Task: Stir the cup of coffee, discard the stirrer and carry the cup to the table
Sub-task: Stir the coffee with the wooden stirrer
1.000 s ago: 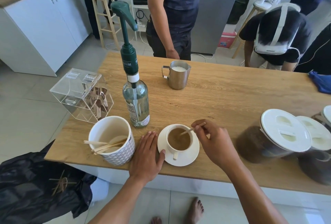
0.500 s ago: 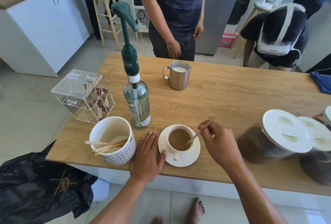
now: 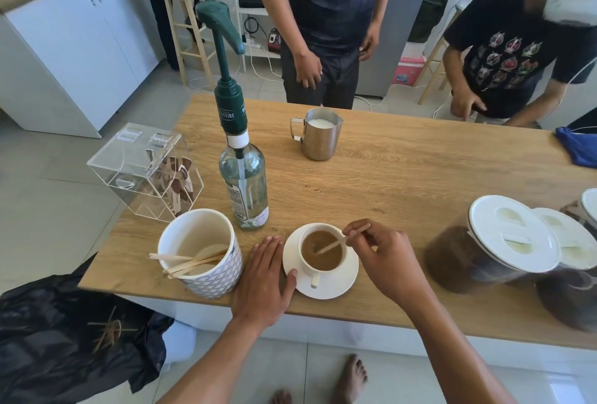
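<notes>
A white cup point(image 3: 323, 269) of light brown coffee stands on a white saucer point(image 3: 347, 281) near the front edge of the wooden counter point(image 3: 403, 177). My right hand point(image 3: 387, 258) pinches a wooden stirrer point(image 3: 336, 243) whose lower end dips into the coffee. My left hand point(image 3: 265, 277) lies flat on the counter just left of the saucer, its thumb touching the saucer's rim.
A patterned white pot point(image 3: 203, 255) with several wooden stirrers stands left of my left hand. Behind it are a syrup pump bottle point(image 3: 242, 184), an acrylic box point(image 3: 145, 171) and a steel milk jug point(image 3: 318, 135). Lidded coffee jars point(image 3: 491, 245) sit right. A black bin bag point(image 3: 64, 339) hangs lower left. Two people stand beyond the counter.
The stirrer's tip has swung across the coffee as my right hand shifted slightly. My left hand has stayed by the saucer. The people behind the counter have moved.
</notes>
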Demonstrator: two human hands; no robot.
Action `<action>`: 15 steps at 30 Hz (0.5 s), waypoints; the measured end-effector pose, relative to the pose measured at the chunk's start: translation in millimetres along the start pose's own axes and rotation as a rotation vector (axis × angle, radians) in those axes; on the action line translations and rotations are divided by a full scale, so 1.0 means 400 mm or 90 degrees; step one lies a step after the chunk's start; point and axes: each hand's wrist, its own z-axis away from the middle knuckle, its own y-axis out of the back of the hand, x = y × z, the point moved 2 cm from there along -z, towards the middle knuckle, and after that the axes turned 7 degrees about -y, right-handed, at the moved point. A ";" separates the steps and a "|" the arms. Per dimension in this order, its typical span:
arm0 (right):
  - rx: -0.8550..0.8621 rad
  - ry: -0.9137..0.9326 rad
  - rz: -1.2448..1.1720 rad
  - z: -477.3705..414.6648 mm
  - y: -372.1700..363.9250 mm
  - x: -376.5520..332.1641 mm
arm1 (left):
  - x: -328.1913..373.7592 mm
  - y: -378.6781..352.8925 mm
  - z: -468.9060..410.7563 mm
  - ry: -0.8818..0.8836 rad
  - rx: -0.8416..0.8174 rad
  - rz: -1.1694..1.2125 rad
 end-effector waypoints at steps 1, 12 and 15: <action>-0.003 -0.012 0.004 0.000 0.000 0.003 | 0.000 0.000 0.000 -0.001 0.001 0.002; 0.013 -0.019 0.035 -0.004 0.009 0.021 | -0.001 -0.002 0.001 0.002 -0.001 0.006; 0.047 -0.007 0.034 -0.006 0.015 0.018 | -0.002 -0.001 0.001 0.004 -0.003 0.005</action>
